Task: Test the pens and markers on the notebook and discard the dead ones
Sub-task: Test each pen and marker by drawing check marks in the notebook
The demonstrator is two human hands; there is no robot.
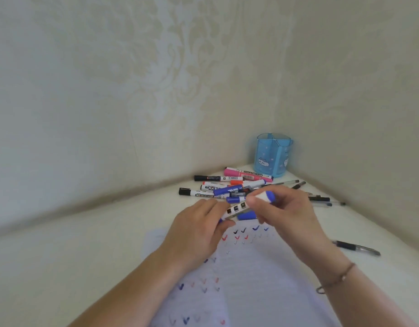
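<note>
Above the lined notebook (239,279), left hand (199,232) pinches a smooth white cylindrical marker (237,210); right hand (281,215) curls around its blue-capped end; glossy markers (218,185) heap beyond

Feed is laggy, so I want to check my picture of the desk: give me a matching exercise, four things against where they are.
Things:
1. blue pen holder
2. pink whiteboard marker
3. blue-capped marker
4. black pen

Places:
A. alone on the desk, right of the notebook
B. held between the left hand and right hand
C. standing in the corner by the walls
D. lying at the holder's foot

Pairs: 1-C, 2-D, 3-B, 4-A
</note>
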